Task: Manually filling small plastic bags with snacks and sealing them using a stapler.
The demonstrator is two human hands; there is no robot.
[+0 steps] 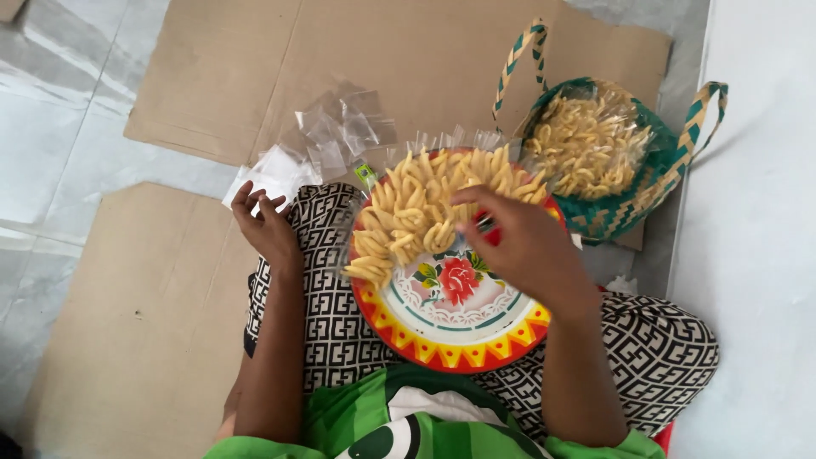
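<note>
Flattened brown cardboard (408, 59) covers a glossy grey tiled floor (51, 110).

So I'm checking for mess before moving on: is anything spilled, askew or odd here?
No snacks are spilled: the yellow sticks sit piled on the far half of the flowered tray. Small clear bags lie scattered loosely on the cardboard beyond the left hand. The right hand is motion-blurred.

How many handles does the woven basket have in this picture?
2. One handle rises at the upper left of the woven basket; the other handle is at its right side.
</note>
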